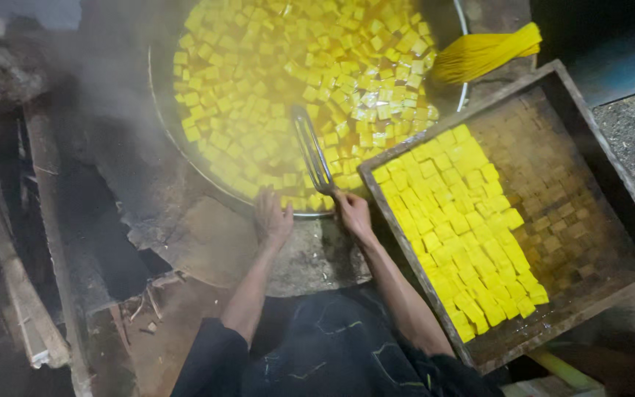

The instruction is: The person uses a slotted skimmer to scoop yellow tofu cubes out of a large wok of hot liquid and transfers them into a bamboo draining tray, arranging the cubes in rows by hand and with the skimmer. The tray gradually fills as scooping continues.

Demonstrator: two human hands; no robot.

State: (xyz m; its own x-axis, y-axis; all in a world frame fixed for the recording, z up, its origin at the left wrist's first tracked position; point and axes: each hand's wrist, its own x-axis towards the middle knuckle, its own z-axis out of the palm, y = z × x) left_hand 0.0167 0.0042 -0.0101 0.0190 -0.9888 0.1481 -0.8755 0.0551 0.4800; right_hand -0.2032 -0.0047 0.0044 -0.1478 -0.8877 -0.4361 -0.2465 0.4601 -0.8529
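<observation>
The person's right hand [353,213] is closed in a grip around the handle end of a metal skimmer [311,151], whose flat slotted head reaches out over the yellow liquid in the large round pan [185,158]. The skimmer lies slanted, its far end among the floating yellow tofu cubes [273,73] and its near end at the pan's front rim. The left hand [272,217] rests just beside it on the rim, fingers spread and loosely bent, holding nothing; its fingertips touch the metal edge of the pan.

The pan is filled nearly across with small yellow cubes packed close in steaming yellow liquid, and vapour drifts over its left side. It sits sunk into a rough, soot-darkened stone stove top [207,242].

To the right, touching the pan's rim at one corner, stands a shallow wooden tray [589,140], turned at an angle. The near-left half of the tray holds a tight layer of bright yellow cubes [464,228]; the far-right half shows bare, brownish, grid-marked wood. Beyond the tray's upper corner lies a yellow bristled brush [483,55], partly over the pan's edge.

Weathered wooden planks [38,220] run along the left side. Both forearms are bare, and the person wears dark clothing [332,345].
</observation>
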